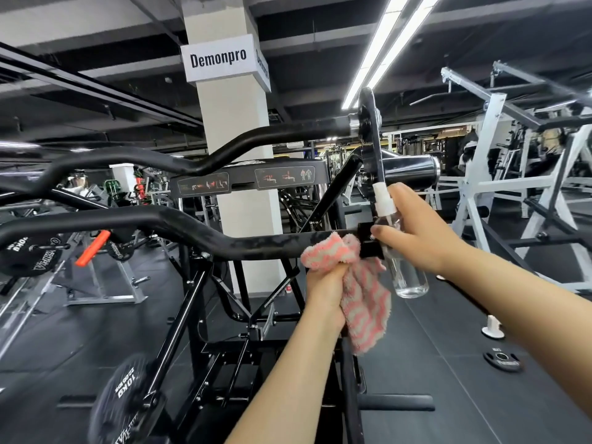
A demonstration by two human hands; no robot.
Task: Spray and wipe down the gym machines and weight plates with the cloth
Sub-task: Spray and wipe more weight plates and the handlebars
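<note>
Two hands work at centre right of the frame. Left hand (323,283) has its fingers clenched round a pink-and-grey cloth (349,280) — the cloth's top is pressed against the black bar (179,224), the rest hanging below the fist. Right hand (419,232) grasps a clear bottle (408,277) just right of the cloth, its white nozzle (382,198) pointing up-left at an edge-on plate (371,136). Lower left — a plate marked 10KG (125,398). Pillar sign (219,57) reads "Demonpro".
</note>
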